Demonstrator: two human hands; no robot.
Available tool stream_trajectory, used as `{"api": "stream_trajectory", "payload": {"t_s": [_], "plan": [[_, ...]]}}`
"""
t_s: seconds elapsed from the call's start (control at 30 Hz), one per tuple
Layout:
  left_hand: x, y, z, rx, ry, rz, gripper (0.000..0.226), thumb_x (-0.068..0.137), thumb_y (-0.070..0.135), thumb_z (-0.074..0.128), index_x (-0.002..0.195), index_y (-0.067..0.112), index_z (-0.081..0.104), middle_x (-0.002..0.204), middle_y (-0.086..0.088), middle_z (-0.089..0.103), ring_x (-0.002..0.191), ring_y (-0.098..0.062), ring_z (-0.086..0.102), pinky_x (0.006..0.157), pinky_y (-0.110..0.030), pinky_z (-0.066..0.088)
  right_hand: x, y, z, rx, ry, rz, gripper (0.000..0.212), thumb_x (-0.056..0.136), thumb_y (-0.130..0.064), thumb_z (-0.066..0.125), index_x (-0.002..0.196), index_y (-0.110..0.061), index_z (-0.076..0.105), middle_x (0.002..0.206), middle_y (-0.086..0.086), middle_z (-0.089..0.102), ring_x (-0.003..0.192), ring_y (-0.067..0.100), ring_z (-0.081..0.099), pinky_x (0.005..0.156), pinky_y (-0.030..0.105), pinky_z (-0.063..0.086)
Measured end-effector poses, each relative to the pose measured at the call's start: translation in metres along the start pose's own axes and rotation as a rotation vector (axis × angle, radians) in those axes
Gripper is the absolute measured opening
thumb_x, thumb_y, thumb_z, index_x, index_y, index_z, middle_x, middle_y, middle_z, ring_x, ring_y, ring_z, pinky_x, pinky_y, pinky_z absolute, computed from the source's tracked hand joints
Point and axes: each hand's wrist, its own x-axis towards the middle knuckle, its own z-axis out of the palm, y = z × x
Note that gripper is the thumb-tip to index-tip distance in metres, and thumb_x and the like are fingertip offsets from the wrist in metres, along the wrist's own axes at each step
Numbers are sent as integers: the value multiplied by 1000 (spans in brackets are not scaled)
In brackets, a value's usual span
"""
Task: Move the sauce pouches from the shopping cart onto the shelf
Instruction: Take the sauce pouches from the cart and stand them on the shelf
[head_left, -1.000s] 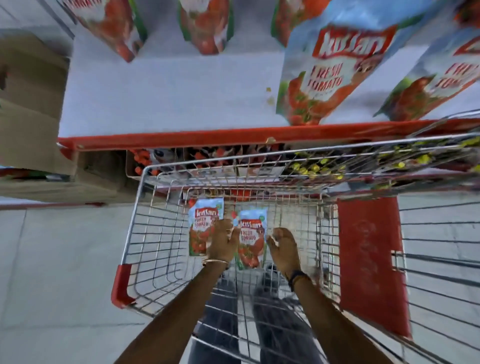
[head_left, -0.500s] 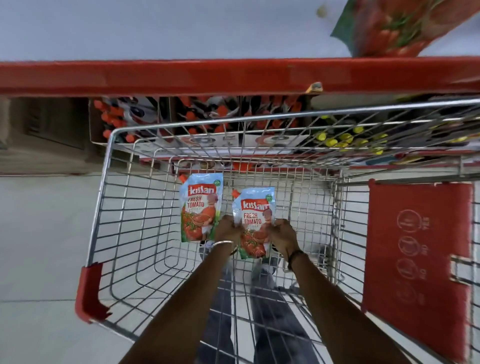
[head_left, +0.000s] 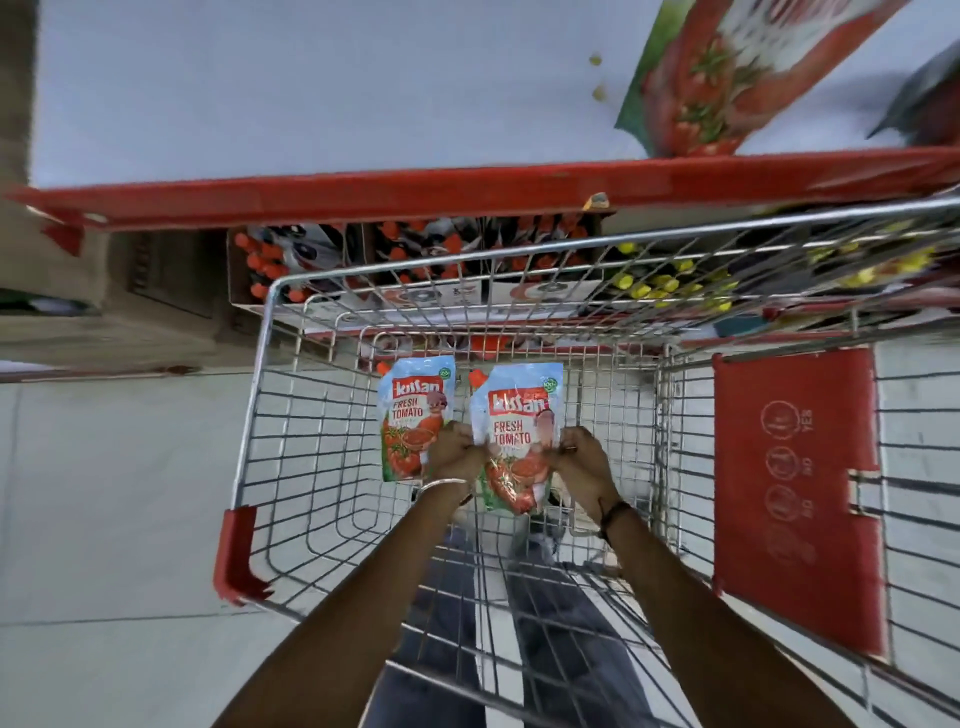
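Two blue and red "Fresh Tomato" sauce pouches are inside the wire shopping cart (head_left: 260, 374). My left hand (head_left: 453, 451) and my right hand (head_left: 581, 461) grip the right pouch (head_left: 519, 415) by its two side edges and hold it upright. The left pouch (head_left: 413, 415) stands just left of my left hand, touching it; I cannot tell whether that hand holds it too. Beyond the cart is the white shelf (head_left: 311, 104) with its red front edge. Another pouch (head_left: 727, 78) stands on it at the upper right.
Below the shelf edge a lower shelf holds red-capped bottles (head_left: 415, 254) and yellow-capped bottles (head_left: 665, 286). A red seat flap (head_left: 795, 499) fills the cart's right side. Cardboard boxes (head_left: 78, 301) stand at the left, with grey floor (head_left: 104, 493) beside the cart.
My right hand has closed on the right pouch's edge, and both hands have raised that pouch toward me. The view has tilted down, so less of the shelf shows.
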Motion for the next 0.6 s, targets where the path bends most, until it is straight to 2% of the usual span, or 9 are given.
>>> {"api": "stream_trajectory", "payload": {"t_s": [0.07,0.13,0.2,0.3,0.33,0.4,0.43,0.5,0.6], "plan": [[-17,9,-11,4,46,81,21,69,3,73,88,-4,66,95,-22,71,88,-28,62,71,-26,41,-20,-17,-1,22,-6,-59,29,70,-8,78,74,-19,52,89,9,67,91,32,65,82,49,54],[-32,18,-25,-18,78,155,10,71,3,70,73,9,62,81,-16,66,82,-24,57,73,-28,41,-44,-40,-1,-7,4,-152,30,72,-11,77,73,-25,51,82,4,62,85,27,61,74,43,54],[-50,28,-39,-35,75,190,31,73,5,69,61,25,48,75,-4,56,77,-19,50,73,-29,40,-67,-60,1,-4,23,-254,28,75,-11,74,77,-26,51,87,4,61,89,27,61,73,40,55],[-83,44,-61,-204,131,328,34,67,-1,73,65,23,49,70,-3,50,70,-17,47,70,-37,45,-102,-90,2,30,48,-395,25,77,-7,72,80,-24,54,92,4,63,95,29,62,77,42,57],[-92,50,-68,-237,156,379,34,66,-2,74,67,23,50,69,-3,50,68,-16,47,68,-35,47,-112,-100,3,38,51,-427,23,77,-8,72,82,-23,56,94,7,64,95,28,63,77,43,57],[-111,65,-82,-256,182,458,28,68,-2,73,75,17,54,74,-4,54,68,-11,50,62,-15,48,-131,-121,3,48,54,-496,20,78,-12,72,89,-18,57,97,12,66,94,26,65,77,40,58],[-120,74,-89,-277,196,500,25,69,-3,72,77,15,55,75,-4,56,70,-8,52,58,-10,48,-141,-132,3,56,51,-537,20,79,-12,71,92,-17,57,98,11,67,93,21,66,76,34,58],[-137,94,-103,-333,213,579,31,69,-6,71,73,20,54,74,1,58,70,-5,54,56,-10,48,-159,-156,5,85,46,-600,21,81,-9,69,92,-22,57,95,3,67,89,10,67,71,21,57],[-158,125,-123,-401,227,677,37,69,-9,68,71,23,52,73,7,59,68,0,57,55,-5,47,-182,-194,6,122,59,-689,23,79,-9,70,90,-25,57,94,-1,70,87,12,70,68,24,59]]}}
